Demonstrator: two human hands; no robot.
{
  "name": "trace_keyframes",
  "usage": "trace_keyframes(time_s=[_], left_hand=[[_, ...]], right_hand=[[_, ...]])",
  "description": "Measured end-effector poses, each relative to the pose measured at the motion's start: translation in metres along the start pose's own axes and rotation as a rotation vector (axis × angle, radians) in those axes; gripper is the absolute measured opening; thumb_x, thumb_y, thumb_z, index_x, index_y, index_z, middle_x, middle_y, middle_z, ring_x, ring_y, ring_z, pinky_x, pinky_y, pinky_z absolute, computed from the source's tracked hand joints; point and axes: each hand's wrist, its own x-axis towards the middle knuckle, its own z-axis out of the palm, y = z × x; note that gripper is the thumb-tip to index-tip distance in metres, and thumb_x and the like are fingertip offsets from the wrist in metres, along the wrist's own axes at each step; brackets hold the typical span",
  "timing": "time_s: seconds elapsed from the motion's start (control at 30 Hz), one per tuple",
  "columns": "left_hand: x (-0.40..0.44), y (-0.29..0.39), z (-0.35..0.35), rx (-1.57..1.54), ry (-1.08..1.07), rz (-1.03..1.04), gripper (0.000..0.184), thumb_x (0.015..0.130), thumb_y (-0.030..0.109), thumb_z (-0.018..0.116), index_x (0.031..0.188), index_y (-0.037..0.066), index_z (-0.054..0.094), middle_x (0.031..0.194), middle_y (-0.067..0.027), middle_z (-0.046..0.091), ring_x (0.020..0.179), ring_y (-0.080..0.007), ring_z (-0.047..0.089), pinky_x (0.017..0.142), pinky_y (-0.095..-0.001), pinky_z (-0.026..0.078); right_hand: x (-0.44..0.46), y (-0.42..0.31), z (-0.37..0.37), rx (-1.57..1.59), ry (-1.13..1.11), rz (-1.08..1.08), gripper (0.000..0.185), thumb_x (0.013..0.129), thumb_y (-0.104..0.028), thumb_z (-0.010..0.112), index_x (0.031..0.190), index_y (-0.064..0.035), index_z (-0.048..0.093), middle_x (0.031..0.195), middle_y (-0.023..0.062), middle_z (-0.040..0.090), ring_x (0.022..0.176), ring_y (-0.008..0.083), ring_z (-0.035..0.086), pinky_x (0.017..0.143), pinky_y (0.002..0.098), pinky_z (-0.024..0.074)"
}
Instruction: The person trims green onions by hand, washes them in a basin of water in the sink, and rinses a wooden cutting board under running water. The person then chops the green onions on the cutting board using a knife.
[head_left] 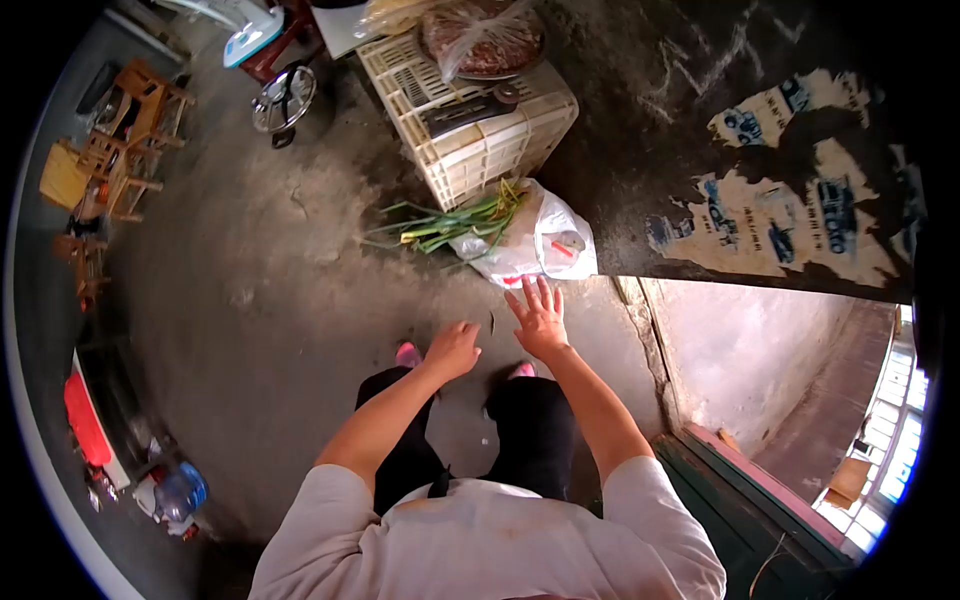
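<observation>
A white plastic bag (515, 240) lies on the floor in front of me, with long green onions (465, 225) sticking out of its left side. My right hand (541, 322) reaches forward with its fingers spread, the tips close to the near edge of the bag. Whether they touch it I cannot tell. Lower and to the left, my left hand (454, 350) hovers over the floor, its fingers slightly bent and the thumb apart. No object shows in either hand.
Behind the bag stands a cream plastic crate (475, 155), topped by a dark flat item (472, 112) and a reddish-brown mass in clear plastic (485, 40). Wooden chairs (140, 130), a round metal-rimmed object (284, 100) and a large water bottle (178, 495) are left. A wall with torn paper (770, 225) rises right.
</observation>
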Motion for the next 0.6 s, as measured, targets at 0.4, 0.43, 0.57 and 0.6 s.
trace_keyframes(time_s=[0.4, 0.43, 0.57, 0.6], left_hand=[[0.237, -0.040, 0.066, 0.415, 0.578, 0.397, 0.056, 0.078, 0.014, 0.045, 0.131, -0.002, 0.033, 0.133, -0.0221, 0.034, 0.125, -0.0359, 0.031, 0.103, -0.0448, 0.023], [0.250, -0.042, 0.062, 0.458, 0.625, 0.405, 0.057, 0.077, 0.013, 0.048, 0.130, -0.001, 0.034, 0.129, -0.0195, 0.039, 0.122, -0.0336, 0.034, 0.100, -0.0441, 0.026], [0.253, -0.042, 0.071, 0.543, 0.595, 0.379, 0.048, 0.077, 0.011, 0.047, 0.123, 0.000, 0.041, 0.112, -0.0123, 0.051, 0.111, -0.0276, 0.042, 0.093, -0.0419, 0.031], [0.252, -0.042, 0.074, 0.529, 0.636, 0.410, 0.035, 0.078, 0.010, 0.045, 0.112, 0.004, 0.052, 0.103, -0.0104, 0.055, 0.105, -0.0272, 0.046, 0.092, -0.0422, 0.032]], right_hand=[[0.152, 0.196, 0.104, -0.218, 0.447, 0.203, 0.058, 0.077, -0.018, 0.055, 0.131, -0.0094, 0.038, 0.145, 0.0087, 0.020, 0.130, 0.0301, 0.024, 0.101, 0.0486, 0.0265], [0.163, 0.205, 0.104, -0.167, 0.431, 0.252, 0.050, 0.081, -0.013, 0.040, 0.131, -0.0100, 0.039, 0.144, 0.0064, 0.023, 0.128, 0.0290, 0.027, 0.101, 0.0472, 0.0265], [0.159, 0.225, 0.138, -0.060, 0.358, 0.277, 0.052, 0.080, -0.015, 0.045, 0.131, -0.0105, 0.038, 0.140, 0.0070, 0.031, 0.127, 0.0260, 0.031, 0.104, 0.0371, 0.0274], [0.153, 0.225, 0.145, 0.020, 0.271, 0.312, 0.056, 0.077, -0.017, 0.052, 0.131, -0.0100, 0.039, 0.140, 0.0089, 0.031, 0.127, 0.0269, 0.031, 0.103, 0.0367, 0.0285]])
